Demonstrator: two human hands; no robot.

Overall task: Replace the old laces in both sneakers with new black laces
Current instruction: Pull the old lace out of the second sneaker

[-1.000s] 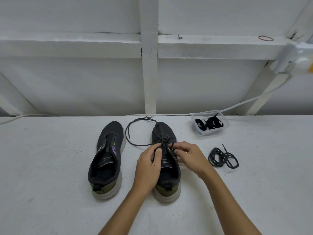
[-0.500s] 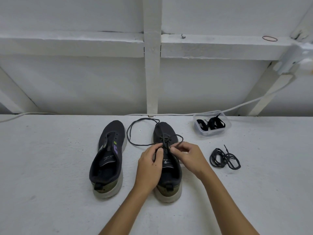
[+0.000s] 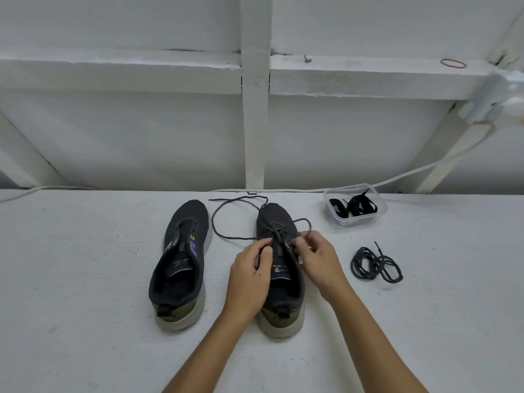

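Two dark grey mesh sneakers with pale soles sit side by side on the white painted tabletop, toes pointing away from the person.

Left sneaker: no lace in the eyelets, tongue exposed, small purple and green marks on the side.

Right sneaker: dark lace partly threaded through the eyelets near the toe. One long free end loops out to the left over the tabletop, between the two shoes, and curls back near the toe. A shorter loop sticks out to the right of the eyelets.

Left hand: rests on the left side of the right sneaker's throat, fingers curled, thumb and fingertips closed in a grip at the lace near the eyelets. Exact contact point is small and hard to resolve.

Right hand: at the right edge of the same shoe, fingers curled, thumb and forefinger in a pinch grip on the lace strand by the upper eyelets.

Loose coiled bundle of dark round lace lies on the tabletop to the right of the right hand, apart from the shoe.

Clear rectangular plastic tub stands further back right, near the wall, holding flat black laces.

White cable runs along the back edge of the tabletop. Red rubber band lies on the white ledge above, upper right.
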